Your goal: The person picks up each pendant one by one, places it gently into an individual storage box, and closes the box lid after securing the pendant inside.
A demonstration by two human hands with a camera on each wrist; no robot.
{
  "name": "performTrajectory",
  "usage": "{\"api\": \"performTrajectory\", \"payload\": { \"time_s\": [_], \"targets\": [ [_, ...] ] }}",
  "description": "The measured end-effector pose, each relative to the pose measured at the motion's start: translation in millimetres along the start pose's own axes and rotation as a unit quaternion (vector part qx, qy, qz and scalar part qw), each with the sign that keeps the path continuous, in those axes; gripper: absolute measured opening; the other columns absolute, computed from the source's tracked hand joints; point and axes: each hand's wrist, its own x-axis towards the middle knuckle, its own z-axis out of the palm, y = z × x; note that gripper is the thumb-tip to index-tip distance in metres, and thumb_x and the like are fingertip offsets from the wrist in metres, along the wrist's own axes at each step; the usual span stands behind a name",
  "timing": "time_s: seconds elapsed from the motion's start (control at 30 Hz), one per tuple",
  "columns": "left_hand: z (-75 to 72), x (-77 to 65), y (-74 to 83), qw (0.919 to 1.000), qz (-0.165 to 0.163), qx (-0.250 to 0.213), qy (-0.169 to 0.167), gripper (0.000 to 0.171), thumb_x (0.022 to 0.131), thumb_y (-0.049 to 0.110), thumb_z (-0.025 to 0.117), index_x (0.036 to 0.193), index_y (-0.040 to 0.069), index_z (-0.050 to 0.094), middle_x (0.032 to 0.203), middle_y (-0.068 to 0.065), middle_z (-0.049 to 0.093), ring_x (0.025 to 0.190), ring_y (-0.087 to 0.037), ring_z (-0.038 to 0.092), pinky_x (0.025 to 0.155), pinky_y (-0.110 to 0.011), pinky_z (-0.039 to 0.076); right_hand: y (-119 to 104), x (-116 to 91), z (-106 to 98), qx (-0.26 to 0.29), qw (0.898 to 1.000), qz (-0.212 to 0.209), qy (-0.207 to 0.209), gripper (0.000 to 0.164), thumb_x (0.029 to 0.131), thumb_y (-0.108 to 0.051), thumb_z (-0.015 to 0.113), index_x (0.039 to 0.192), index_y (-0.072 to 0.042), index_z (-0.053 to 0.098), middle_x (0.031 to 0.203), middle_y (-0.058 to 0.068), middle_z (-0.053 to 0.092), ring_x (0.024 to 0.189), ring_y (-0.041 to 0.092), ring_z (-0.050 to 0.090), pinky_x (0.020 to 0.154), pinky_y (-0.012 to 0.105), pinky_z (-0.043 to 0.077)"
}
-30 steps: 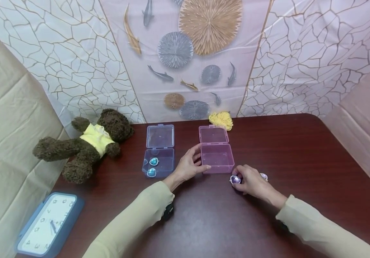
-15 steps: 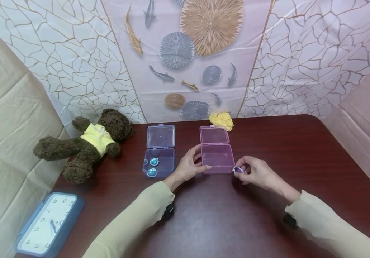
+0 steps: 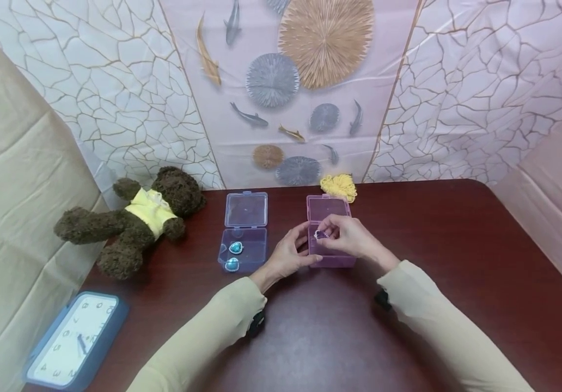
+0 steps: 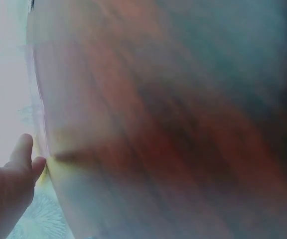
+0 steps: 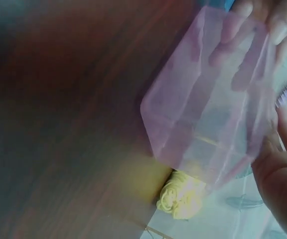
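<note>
At far left on the dark red table point(image 3: 447, 234), a blue-framed clock point(image 3: 77, 340), face tilted upward; farther back, a brown teddy bear point(image 3: 151, 212) in a yellow top, head toward the right. Next, a clear blue box point(image 3: 255, 247), lid open, with two teal jewels point(image 3: 235, 247) inside, one behind the other. Just beside that, holds the left front corner of the open pink box point(image 3: 332, 262) with the left hand point(image 3: 287, 257), thumb against the front wall, fingers along the side. Behind its lid, yellow yarn point(image 3: 341, 187). Farthest right, pinches a pale-rimmed purple jewel point(image 3: 319, 235) between thumb and fingers of the right hand point(image 3: 350, 237), over the pink box; contact with its floor impossible to tell.
</note>
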Motion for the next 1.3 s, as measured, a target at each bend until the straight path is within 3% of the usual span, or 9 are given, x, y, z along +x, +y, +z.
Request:
{"api": "performTrajectory", "payload": {
  "time_s": [0.23,0.57,0.73,1.07,1.3],
  "targets": [
    [0.0,0.8,-0.2,1.0,-0.001,-0.002,-0.003,0.084,0.075,-0.008,0.071,0.146,0.004,0.027,0.148,-0.019,0.029,0.135,-0.034,0.035,0.104,-0.041,0.041,9,12,6,-0.029,0.995,-0.005,-0.091,0.014,0.076,-0.005,0.074,0.085,0.0,0.065,0.072,0.003,0.064,0.067,0.009,0.058,0.061,0.019,0.05],
    [-0.5,-0.6,-0.1,0.9998,0.008,0.021,0.0,0.081,0.077,-0.004,0.072,0.145,0.005,0.03,0.147,-0.019,0.031,0.134,-0.033,0.037,0.102,-0.038,0.044,11,14,12,-0.029,0.992,-0.003,-0.125,0.014,0.073,-0.001,0.074,0.084,0.004,0.066,0.072,0.003,0.063,0.065,0.005,0.054,0.06,0.017,0.048],
    [-0.6,-0.6,0.9,0.9998,0.006,0.021,0.003,0.08,0.077,-0.004,0.072,0.145,0.005,0.03,0.147,-0.019,0.03,0.134,-0.034,0.036,0.103,-0.04,0.043,12,18,14,-0.034,0.988,-0.028,-0.147,0.01,0.073,0.002,0.072,0.081,0.005,0.065,0.07,0.006,0.063,0.063,0.006,0.053,0.058,0.017,0.047],
    [-1.8,-5.5,15.9,0.9999,-0.001,0.009,-0.009,0.082,0.076,-0.008,0.07,0.145,-0.002,0.027,0.148,-0.024,0.025,0.134,-0.039,0.034,0.104,-0.049,0.039,14,22,16,-0.045,0.981,-0.055,-0.179,0.004,0.076,0.003,0.07,0.078,0.003,0.066,0.069,0.005,0.065,0.063,0.003,0.053,0.058,0.016,0.049],
    [-1.3,-2.5,4.0,0.9997,-0.003,0.026,0.0,0.082,0.077,-0.003,0.072,0.146,0.005,0.029,0.15,-0.018,0.025,0.135,-0.035,0.034,0.104,-0.043,0.042,14,22,16,-0.032,0.98,-0.042,-0.193,0.006,0.077,0.006,0.066,0.077,0.001,0.067,0.069,0.004,0.065,0.063,0.004,0.052,0.058,0.016,0.047]
  ]
}}
